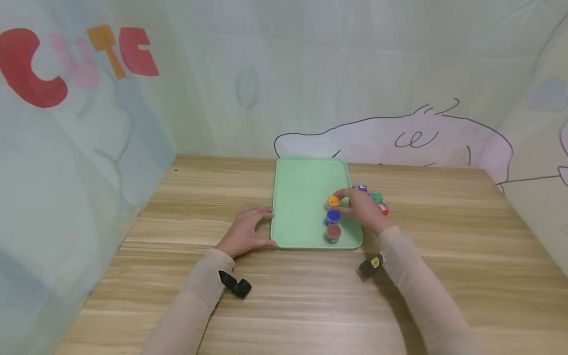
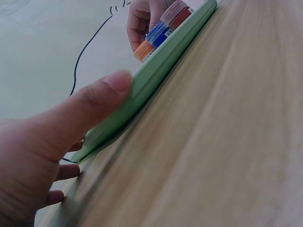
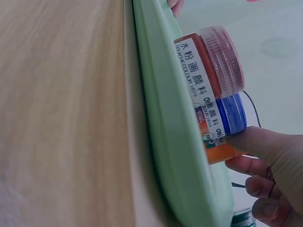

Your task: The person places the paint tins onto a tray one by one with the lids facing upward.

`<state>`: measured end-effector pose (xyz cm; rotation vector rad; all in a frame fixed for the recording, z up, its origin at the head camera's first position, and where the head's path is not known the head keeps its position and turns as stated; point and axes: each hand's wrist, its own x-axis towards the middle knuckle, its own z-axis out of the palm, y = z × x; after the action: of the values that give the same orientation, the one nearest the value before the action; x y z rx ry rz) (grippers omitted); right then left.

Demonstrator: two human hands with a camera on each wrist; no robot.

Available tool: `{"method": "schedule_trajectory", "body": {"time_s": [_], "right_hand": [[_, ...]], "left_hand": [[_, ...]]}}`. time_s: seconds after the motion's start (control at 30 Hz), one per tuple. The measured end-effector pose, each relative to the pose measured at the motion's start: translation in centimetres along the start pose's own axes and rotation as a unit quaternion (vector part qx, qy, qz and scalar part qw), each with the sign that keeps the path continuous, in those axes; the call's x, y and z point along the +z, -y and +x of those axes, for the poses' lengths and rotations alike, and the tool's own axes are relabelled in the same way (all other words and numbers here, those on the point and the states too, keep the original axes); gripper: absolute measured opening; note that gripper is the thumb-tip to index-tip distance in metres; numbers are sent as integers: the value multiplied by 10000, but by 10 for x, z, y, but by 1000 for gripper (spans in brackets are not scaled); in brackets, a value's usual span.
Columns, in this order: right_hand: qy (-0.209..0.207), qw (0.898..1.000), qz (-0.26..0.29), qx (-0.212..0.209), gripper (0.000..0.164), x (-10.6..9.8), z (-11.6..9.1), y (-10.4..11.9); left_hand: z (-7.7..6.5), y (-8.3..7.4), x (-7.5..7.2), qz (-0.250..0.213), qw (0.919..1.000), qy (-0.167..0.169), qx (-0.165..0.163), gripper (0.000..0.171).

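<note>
A light green tray (image 1: 301, 197) lies on the wooden table. My left hand (image 1: 246, 231) rests at its left edge, thumb and fingers spread, with the thumb touching the rim in the left wrist view. Along the tray's right side, three small gouache paint jars stand in a row: brown (image 1: 333, 234) nearest, blue (image 1: 333, 217) in the middle, orange (image 1: 332, 202) farthest. My right hand (image 1: 365, 211) reaches over the tray's right rim and pinches the orange jar between thumb and fingers. The jars' labels (image 3: 196, 75) show in the right wrist view.
Right of the tray, partly behind my right hand, lie more jars: purple (image 1: 361, 188), green (image 1: 376, 197) and red (image 1: 383, 209). A printed cloth backdrop (image 1: 248, 59) stands behind the wooden table (image 1: 466, 236).
</note>
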<state>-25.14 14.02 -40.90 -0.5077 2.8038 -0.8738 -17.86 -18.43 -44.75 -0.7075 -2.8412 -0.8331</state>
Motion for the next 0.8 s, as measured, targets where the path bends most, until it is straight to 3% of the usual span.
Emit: {"method": "schedule_trajectory", "body": {"time_s": [0.8], "right_hand": [[-455, 9953, -688, -510, 38, -22, -17, -4]], "left_hand": [[-4, 5, -3, -42, 9999, 58, -137, 80]]}}
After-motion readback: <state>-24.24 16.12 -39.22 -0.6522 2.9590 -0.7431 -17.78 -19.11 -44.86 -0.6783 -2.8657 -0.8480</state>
